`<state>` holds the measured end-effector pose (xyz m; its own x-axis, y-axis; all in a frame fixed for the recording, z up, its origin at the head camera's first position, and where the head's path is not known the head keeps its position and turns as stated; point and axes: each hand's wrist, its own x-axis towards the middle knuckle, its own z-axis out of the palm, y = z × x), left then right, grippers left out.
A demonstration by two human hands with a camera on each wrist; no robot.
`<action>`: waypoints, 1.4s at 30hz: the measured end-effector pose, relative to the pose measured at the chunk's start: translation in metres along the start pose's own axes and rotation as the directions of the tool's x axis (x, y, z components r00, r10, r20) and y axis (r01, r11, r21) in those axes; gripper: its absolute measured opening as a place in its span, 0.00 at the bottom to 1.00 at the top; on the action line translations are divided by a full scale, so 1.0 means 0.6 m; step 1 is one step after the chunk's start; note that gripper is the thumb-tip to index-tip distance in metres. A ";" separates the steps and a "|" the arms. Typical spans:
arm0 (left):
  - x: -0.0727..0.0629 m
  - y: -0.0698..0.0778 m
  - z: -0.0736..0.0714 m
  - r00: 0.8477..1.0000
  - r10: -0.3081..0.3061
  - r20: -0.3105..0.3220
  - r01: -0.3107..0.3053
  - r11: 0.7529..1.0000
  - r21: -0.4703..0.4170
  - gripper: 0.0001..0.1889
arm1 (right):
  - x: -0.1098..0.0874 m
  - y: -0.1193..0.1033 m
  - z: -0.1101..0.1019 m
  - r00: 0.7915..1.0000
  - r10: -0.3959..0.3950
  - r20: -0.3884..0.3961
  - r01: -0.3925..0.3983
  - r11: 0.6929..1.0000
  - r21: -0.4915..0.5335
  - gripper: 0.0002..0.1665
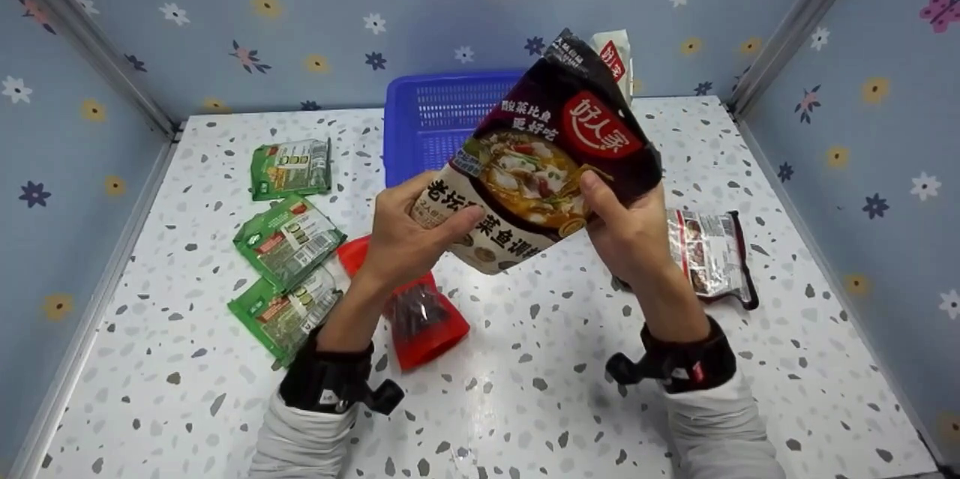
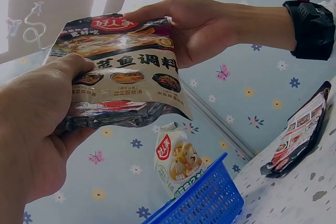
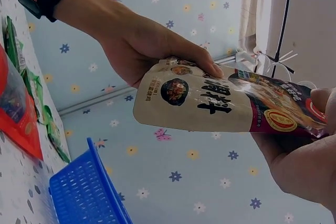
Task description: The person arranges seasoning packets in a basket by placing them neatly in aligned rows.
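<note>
A fish seasoning pouch, dark purple above and cream below with a picture of a soup bowl, is held tilted above the table. My left hand grips its lower left edge, thumb on the front. At the right edge, my right hand pinches it, thumb across the printed bowl. The left wrist view shows the pouch from its bottom end, between both hands. Seen side-on in the right wrist view, the pouch is fairly flat. The fingers behind it are mostly hidden.
Behind the pouch stands a blue plastic basket with a white pouch upright in it. Several green packets lie at left. A red packet lies beneath my left forearm, and a black-edged packet lies at right. Flowered walls enclose the table.
</note>
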<state>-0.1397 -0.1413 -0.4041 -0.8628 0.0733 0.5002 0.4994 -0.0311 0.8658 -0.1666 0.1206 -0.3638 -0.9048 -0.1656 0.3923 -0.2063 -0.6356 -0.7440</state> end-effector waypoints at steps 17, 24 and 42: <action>0.001 -0.003 0.000 0.998 -0.040 0.041 0.040 0.999 -0.007 0.20 | 0.005 0.004 0.010 0.998 -0.037 -0.045 0.033 0.995 -0.099 0.31; 0.000 -0.003 0.001 0.995 -0.086 0.052 0.086 0.996 -0.005 0.21 | 0.004 0.006 0.010 0.996 -0.070 -0.052 0.063 0.990 -0.128 0.30; 0.022 -0.059 -0.034 0.991 0.137 -0.002 -0.122 0.884 0.451 0.32 | 0.024 -0.022 -0.014 0.959 -0.169 -0.228 0.141 0.981 -0.132 0.29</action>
<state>-0.1703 -0.1596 -0.4280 -0.7863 0.0668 0.6142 0.5821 0.4132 0.7003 -0.1800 0.1331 -0.3527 -0.9178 0.1208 0.3783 -0.3794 -0.5476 -0.7458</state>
